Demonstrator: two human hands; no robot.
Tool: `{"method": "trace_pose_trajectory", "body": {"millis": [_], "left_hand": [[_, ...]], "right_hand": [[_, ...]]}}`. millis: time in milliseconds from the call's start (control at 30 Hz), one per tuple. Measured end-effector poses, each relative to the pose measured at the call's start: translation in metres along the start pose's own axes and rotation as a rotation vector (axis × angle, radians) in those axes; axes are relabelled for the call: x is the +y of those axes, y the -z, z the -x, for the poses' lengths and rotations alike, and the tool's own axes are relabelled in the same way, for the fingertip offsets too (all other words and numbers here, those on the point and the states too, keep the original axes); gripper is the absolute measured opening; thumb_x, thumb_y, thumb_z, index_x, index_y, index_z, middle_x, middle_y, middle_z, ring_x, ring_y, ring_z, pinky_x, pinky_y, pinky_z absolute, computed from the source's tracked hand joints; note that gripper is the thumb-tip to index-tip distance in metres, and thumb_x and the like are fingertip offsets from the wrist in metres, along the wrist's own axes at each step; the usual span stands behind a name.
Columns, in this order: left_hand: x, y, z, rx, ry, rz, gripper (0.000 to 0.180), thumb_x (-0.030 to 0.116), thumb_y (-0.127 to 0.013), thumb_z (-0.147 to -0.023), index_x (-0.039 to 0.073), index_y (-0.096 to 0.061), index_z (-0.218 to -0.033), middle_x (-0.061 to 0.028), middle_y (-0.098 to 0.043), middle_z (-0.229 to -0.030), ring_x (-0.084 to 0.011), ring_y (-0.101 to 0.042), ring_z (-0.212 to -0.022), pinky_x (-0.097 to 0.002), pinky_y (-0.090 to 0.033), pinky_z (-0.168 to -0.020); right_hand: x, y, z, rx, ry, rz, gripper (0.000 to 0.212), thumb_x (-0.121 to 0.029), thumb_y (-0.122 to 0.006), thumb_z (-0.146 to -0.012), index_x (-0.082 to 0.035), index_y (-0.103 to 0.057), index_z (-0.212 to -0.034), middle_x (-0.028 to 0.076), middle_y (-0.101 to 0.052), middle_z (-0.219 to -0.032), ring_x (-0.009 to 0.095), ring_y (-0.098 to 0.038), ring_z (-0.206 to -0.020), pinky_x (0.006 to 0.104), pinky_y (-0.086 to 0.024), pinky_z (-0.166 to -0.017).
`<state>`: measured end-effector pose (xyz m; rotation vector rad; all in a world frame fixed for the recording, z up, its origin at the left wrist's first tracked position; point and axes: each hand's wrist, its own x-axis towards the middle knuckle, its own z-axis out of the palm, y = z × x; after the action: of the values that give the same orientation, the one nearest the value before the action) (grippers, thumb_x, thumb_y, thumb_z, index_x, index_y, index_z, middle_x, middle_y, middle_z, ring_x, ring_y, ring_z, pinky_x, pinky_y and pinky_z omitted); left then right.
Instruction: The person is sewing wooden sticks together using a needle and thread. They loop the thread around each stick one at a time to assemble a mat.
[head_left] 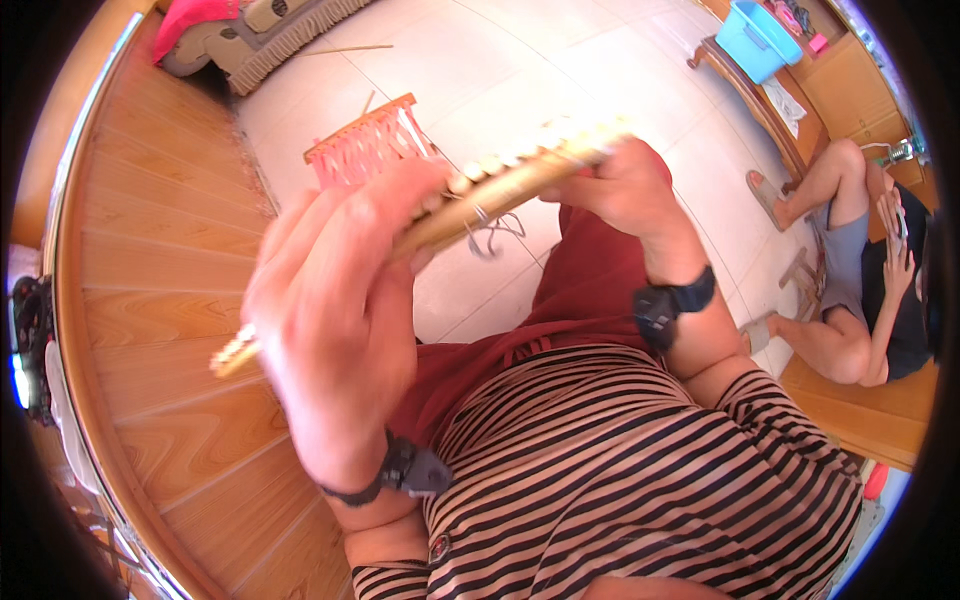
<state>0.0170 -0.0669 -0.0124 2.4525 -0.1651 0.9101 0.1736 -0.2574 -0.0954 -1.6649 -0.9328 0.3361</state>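
A long straw-coloured rod (492, 203), perhaps bamboo, slants across my chest, rising to the right. A row of pale, bead-like bumps (490, 168) runs along its upper edge, too blurred to identify. My left hand (325, 265) wraps around the rod's left part, and its lower left end pokes out beyond the hand. At the upper right end, my right hand (625, 195) grips it with fingers closed. From the middle of the rod hangs a thin grey curled wire or cord (492, 238). Both hands are held up above the floor.
A wooden bar with pink and white woven strips (370, 145) lies on the tiled floor (500, 70) beyond my left hand. Wooden planking (170, 330) runs along the left. A sofa (265, 40) stands far left, a blue tub (755, 42) far right. Another person (850, 270) sits at right.
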Motion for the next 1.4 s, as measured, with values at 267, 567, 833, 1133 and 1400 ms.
{"method": "trace_pose_trajectory", "body": {"millis": [267,567,833,1133,1400], "left_hand": [[-0.011,0.004,0.052,0.063,-0.325,-0.344,0.037,0.014,-0.067,-0.068,0.016,-0.07,-0.104,-0.0028,-0.063,-0.094,-0.0179,-0.056,-0.077,-0.0319,-0.042,-0.068],[-0.067,-0.036,0.181,0.05,0.176,0.086,0.014,0.004,-0.066,-0.082,0.001,-0.06,-0.095,-0.0132,-0.061,-0.082,-0.0271,-0.059,-0.074,-0.034,-0.048,-0.066],[-0.055,-0.071,0.2,0.175,1.246,1.409,0.04,0.029,-0.043,-0.101,-0.002,-0.045,-0.125,-0.019,-0.061,-0.113,-0.026,-0.064,-0.093,-0.0365,-0.055,-0.075],[-0.072,-0.066,0.194,0.45,1.278,1.3,0.038,0.007,-0.056,-0.092,0.0,-0.044,-0.127,-0.0143,-0.059,-0.118,-0.0254,-0.064,-0.102,-0.0403,-0.055,-0.086],[-0.083,-0.052,0.196,0.399,1.241,1.548,0.035,0.011,-0.054,-0.095,0.0,-0.043,-0.126,-0.017,-0.059,-0.119,-0.0301,-0.062,-0.106,-0.0424,-0.053,-0.089]], "right_hand": [[0.012,-0.028,-0.03,0.023,0.549,0.292,0.023,-0.012,-0.065,-0.083,-0.015,-0.072,-0.104,0.007,-0.07,-0.107,0.029,-0.063,-0.108,0.0389,-0.044,-0.1],[0.125,-0.09,0.002,-0.053,0.468,0.535,0.029,-0.009,-0.061,-0.084,-0.013,-0.067,-0.112,0.01,-0.066,-0.113,0.031,-0.059,-0.112,0.0369,-0.049,-0.094],[0.127,-0.098,0.004,-0.156,0.401,0.435,0.029,0.005,-0.049,-0.081,-0.009,-0.071,-0.094,0.009,-0.07,-0.094,0.027,-0.066,-0.091,0.0364,-0.053,-0.08],[0.099,-0.151,-0.006,-0.348,-0.88,-0.561,0.037,-0.023,-0.062,-0.092,0.003,-0.053,-0.116,0.015,-0.067,-0.101,0.023,-0.068,-0.085,0.0352,-0.056,-0.07],[0.1,-0.157,-0.013,-0.204,-0.753,-0.931,0.042,-0.02,-0.062,-0.09,0.001,-0.052,-0.125,0.015,-0.065,-0.108,0.025,-0.065,-0.098,0.0374,-0.054,-0.084]]}}
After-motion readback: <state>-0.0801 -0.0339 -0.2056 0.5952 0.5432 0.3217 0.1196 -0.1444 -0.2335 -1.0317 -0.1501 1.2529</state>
